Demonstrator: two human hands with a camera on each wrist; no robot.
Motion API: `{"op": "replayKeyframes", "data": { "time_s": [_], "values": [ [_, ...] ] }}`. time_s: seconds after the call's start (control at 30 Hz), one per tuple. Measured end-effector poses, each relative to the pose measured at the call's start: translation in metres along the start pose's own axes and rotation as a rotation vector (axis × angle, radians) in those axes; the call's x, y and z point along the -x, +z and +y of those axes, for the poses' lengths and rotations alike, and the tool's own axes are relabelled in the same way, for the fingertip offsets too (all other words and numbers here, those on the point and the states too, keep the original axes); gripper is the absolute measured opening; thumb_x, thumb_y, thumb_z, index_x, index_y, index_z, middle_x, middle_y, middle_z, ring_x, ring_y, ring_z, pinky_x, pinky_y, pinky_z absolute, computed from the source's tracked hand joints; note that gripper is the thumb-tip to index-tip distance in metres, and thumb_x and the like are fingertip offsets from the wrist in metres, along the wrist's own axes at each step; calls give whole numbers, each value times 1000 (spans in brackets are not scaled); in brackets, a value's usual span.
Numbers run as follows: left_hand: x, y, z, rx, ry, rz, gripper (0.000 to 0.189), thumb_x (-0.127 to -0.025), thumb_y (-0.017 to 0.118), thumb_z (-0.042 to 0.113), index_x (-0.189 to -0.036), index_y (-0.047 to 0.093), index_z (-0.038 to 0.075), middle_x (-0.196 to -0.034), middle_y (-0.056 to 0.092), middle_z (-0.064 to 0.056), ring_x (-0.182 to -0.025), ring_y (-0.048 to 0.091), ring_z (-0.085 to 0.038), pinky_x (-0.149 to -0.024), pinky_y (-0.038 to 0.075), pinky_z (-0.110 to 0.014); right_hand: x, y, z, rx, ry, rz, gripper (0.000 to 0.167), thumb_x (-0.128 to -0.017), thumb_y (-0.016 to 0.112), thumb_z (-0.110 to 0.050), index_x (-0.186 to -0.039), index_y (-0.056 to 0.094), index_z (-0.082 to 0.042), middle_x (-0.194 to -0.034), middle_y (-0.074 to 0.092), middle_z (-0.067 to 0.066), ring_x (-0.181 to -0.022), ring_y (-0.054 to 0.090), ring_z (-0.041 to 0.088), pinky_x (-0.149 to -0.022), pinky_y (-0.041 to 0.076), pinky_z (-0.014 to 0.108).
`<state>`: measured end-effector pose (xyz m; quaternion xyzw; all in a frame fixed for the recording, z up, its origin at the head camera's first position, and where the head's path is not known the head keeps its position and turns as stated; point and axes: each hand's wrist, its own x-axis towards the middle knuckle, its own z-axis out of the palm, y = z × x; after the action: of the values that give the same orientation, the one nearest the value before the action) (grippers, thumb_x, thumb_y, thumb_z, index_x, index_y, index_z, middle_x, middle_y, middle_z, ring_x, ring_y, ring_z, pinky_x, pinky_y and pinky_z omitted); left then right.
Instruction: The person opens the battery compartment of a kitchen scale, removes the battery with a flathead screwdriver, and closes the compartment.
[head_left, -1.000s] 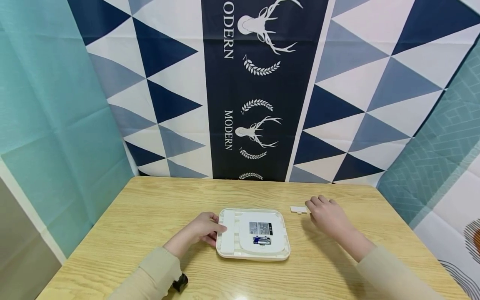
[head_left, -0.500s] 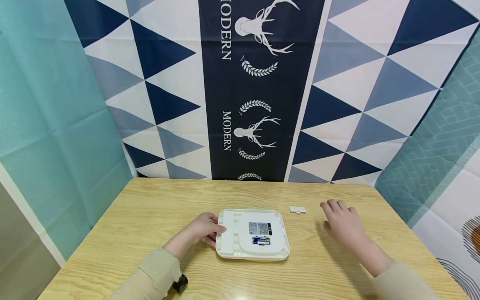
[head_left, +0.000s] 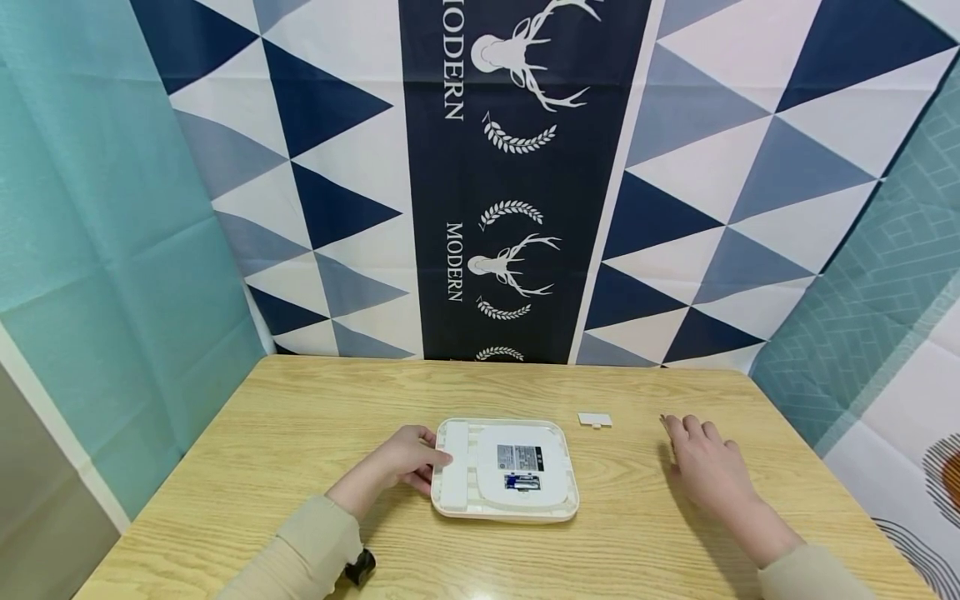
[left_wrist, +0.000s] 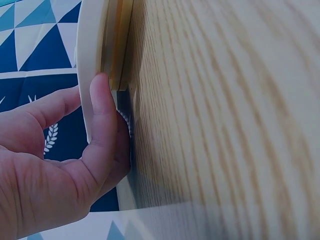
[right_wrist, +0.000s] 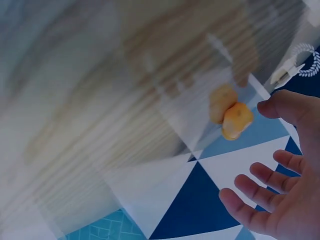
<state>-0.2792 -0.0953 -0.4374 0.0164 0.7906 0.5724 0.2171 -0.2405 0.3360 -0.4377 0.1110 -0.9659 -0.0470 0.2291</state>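
Observation:
A flat white device [head_left: 463, 467] with rounded corners lies underside up, showing a grey label [head_left: 517, 457] and blue-and-silver batteries [head_left: 522, 482] in an uncovered slot. My left hand [head_left: 408, 454] grips its left edge, thumb on top and fingers at the side and below; the left wrist view shows the device's edge [left_wrist: 90, 55] between them. Right of the device, a small white battery cover [head_left: 595, 419] with a tab rests on the table. My right hand [head_left: 708, 462] hovers farther right, fingers apart and loosely bent. Near its thumb, the right wrist view shows a small orange lump [right_wrist: 237, 120].
The wooden table [head_left: 337, 392] ends at a patterned cloth wall [head_left: 510, 183], with a teal cloth [head_left: 127, 250] at the left. A small black object [head_left: 362, 567] shows beside my left sleeve.
My right hand has moved right, away from the battery cover, and then slightly farther right and nearer. My left hand and the white device have stayed in place.

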Motion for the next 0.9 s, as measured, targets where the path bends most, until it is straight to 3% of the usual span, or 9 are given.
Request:
{"op": "replayKeyframes", "data": {
  "time_s": [0.4, 0.67, 0.9],
  "values": [
    [-2, 0, -1, 0, -3, -1, 34, -85, 69, 10, -111, 51, -2, -77, 62, -13, -58, 58, -18, -49, 57, -33, 0, 7, 7, 7, 21, -69, 38, -71, 74, -6, -98, 50, 5, -81, 49, 16, -70, 48, 34, -39, 40, 43],
    [-1, 0, -2, 1, 3, -4, 33, -86, 69, 10, -110, 50, -2, -76, 62, -12, -57, 58, -18, -49, 57, -32, -7, 9, 7, 13, -2, -126, 13, -85, 59, 2, -94, 49, 3, -79, 51, 14, -67, 50, 33, -40, 43, 46],
    [0, 0, -1, -3, 0, 2, 33, -86, 69, 10, -110, 50, -2, -75, 61, -12, -56, 58, -18, -49, 57, -33, -10, 11, 8, 11, -31, -130, 10, -87, 56, 3, -92, 48, 2, -75, 51, 13, -62, 51, 31, -41, 45, 46]
  ]
}}
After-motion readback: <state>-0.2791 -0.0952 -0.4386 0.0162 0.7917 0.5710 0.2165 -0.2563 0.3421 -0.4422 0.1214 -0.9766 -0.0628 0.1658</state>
